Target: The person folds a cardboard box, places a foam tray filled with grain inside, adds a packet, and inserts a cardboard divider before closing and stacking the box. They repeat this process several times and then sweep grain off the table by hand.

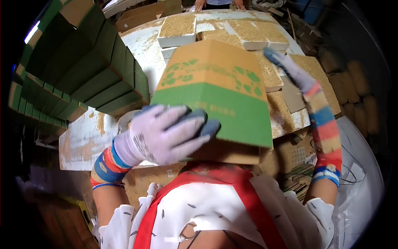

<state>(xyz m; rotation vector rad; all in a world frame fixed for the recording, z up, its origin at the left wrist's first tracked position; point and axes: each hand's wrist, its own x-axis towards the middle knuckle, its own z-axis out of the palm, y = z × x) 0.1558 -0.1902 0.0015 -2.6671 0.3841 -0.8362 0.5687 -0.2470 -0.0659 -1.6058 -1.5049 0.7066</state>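
Note:
A brown and green cardboard box [232,99] with printed leaves stands tilted in front of me, its lower end open toward me. My left hand [166,133], in a pale glove with blue fingertips, is closed at the box's near left side, and its palm is hidden. To the right of the box, my right hand [290,68] reaches forward, fingers stretched out, apart from the box. Its fingertips are near the white trays of tan grain-like material [257,35].
Green cardboard boxes [95,62] are stacked high on the left. Another filled white tray [178,31] sits on the worn white table [139,45]. Across the table, another person's hands [200,5] rest on the edge. Brown sacks [350,83] lie at the right.

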